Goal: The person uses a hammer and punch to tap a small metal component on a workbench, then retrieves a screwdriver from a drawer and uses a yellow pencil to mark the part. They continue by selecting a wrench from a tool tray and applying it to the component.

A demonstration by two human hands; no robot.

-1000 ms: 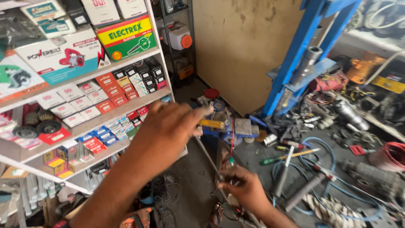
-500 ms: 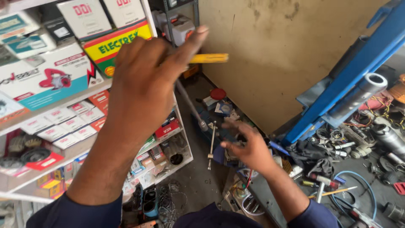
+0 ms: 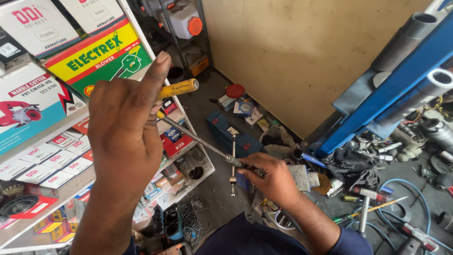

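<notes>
We grip the screwdriver (image 3: 188,134) with both hands: left hand (image 3: 123,123) clamped on its yellow handle, right hand (image 3: 272,177) pinching the shaft's tip above the cluttered floor (image 3: 214,189). Seating the tip needs steady alignment.

Crowded on the left by white metal shelving (image 3: 188,123) stacked with cardboard boxes. Hemmed on the right by a blue steel press frame (image 3: 377,106). Open only along the bare grey concrete floor (image 3: 207,101) between them, toward the tan plywood wall (image 3: 302,52); littered lower right with scattered hand tools (image 3: 373,208).
</notes>
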